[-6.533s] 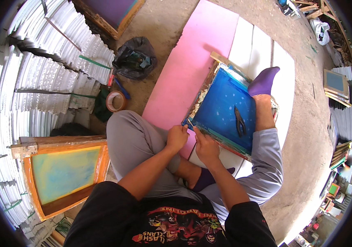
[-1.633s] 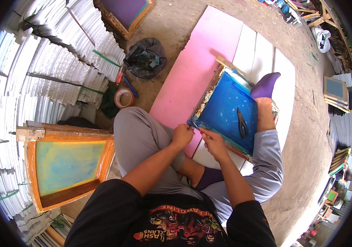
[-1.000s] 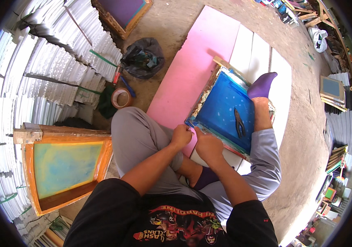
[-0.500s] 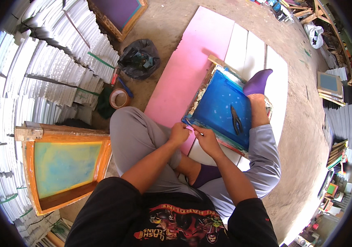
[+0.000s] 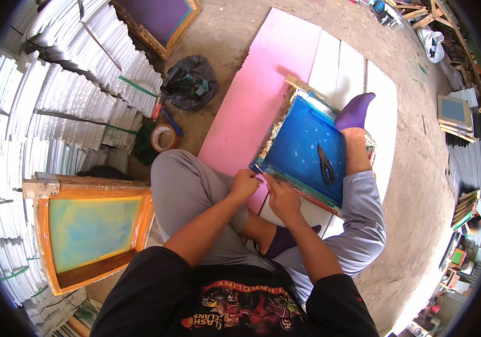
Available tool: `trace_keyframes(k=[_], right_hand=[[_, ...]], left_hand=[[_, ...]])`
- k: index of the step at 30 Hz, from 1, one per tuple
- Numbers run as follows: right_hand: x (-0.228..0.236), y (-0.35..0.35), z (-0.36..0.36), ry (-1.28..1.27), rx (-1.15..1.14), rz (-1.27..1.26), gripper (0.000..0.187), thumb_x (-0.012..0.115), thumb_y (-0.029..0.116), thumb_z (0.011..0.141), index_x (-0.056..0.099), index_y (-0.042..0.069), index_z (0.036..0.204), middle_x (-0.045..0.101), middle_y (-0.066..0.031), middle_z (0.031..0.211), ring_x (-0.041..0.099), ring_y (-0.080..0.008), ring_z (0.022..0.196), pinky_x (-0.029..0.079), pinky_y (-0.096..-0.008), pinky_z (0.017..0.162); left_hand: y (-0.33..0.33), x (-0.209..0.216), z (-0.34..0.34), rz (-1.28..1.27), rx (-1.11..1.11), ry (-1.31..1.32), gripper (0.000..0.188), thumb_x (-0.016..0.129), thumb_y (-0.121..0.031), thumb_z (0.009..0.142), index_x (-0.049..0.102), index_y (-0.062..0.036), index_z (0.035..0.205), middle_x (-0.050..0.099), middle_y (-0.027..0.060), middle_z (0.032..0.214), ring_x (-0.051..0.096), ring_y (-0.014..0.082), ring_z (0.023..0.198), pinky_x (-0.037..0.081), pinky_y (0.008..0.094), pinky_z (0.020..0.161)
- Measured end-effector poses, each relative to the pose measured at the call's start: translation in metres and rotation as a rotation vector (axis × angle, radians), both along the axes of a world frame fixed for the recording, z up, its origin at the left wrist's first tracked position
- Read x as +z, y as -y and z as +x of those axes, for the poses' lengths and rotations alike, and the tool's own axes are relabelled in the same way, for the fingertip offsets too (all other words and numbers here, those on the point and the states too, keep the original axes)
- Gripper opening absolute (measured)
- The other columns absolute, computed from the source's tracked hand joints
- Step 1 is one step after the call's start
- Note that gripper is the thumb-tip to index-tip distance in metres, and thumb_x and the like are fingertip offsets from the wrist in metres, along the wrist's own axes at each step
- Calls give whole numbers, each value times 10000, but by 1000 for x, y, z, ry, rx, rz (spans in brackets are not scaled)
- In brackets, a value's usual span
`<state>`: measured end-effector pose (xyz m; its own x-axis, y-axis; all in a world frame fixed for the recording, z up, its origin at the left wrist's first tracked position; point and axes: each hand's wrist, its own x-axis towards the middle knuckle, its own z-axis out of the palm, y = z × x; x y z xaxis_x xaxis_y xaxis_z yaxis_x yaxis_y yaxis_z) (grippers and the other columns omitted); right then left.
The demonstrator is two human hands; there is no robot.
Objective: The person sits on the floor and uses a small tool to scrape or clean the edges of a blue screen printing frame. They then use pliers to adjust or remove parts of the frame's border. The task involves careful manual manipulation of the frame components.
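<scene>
A screen-printing frame with blue mesh point(image 5: 294, 140) lies tilted before me on pink and white boards, its edges crusted with paint. My left hand point(image 5: 245, 184) is closed at the frame's near left corner; what its fingers grip is hidden. Close beside it, my right hand point(image 5: 283, 196) is closed around a thin, pale-tipped tool point(image 5: 259, 168), its tip against that same corner. The tool's kind is too small to make out. Dark-handled pliers point(image 5: 325, 165) rest on the mesh. My foot in a purple sock point(image 5: 354, 112) presses on the frame's right side.
To the left stand tall stacks of white sheets point(image 5: 71, 84) and an orange-edged frame with yellow-green mesh point(image 5: 93, 230). A black plastic bag point(image 5: 191, 83) and a tape roll point(image 5: 164, 138) sit on the floor. A pink board point(image 5: 251, 95) lies beneath the blue frame.
My right hand has drawn back slightly toward me, and more of the thin tool shows. My left hand keeps its place at the corner. The pliers have not moved on the mesh.
</scene>
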<state>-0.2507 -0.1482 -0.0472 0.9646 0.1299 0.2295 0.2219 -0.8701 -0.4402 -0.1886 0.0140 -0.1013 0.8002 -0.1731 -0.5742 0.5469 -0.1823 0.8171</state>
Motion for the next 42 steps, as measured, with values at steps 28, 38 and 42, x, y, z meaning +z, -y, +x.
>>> trace_keyframes(k=[28,38,42], right_hand=[[54,20,36,-496,-202,164,354,579,281,1042,692,221,1372,759,-166,1062,720,-388,994,558,-486,873],[72,28,53,-495,-91,-127,365,581,305,1030,655,297,1387,707,-188,872,717,-401,828,572,-523,735],[64,39,58,-497,-43,-106,357,588,299,1025,661,297,1375,709,-188,874,712,-403,794,569,-522,701]], left_hand=[[0,41,10,452,-67,111,540,757,-485,888,731,45,789,703,275,760,742,398,809,563,476,746],[6,26,8,362,-108,127,559,750,-466,930,690,31,682,674,202,643,693,333,615,529,456,634],[6,34,9,335,-117,85,527,752,-454,946,729,34,748,704,157,664,702,234,618,539,405,618]])
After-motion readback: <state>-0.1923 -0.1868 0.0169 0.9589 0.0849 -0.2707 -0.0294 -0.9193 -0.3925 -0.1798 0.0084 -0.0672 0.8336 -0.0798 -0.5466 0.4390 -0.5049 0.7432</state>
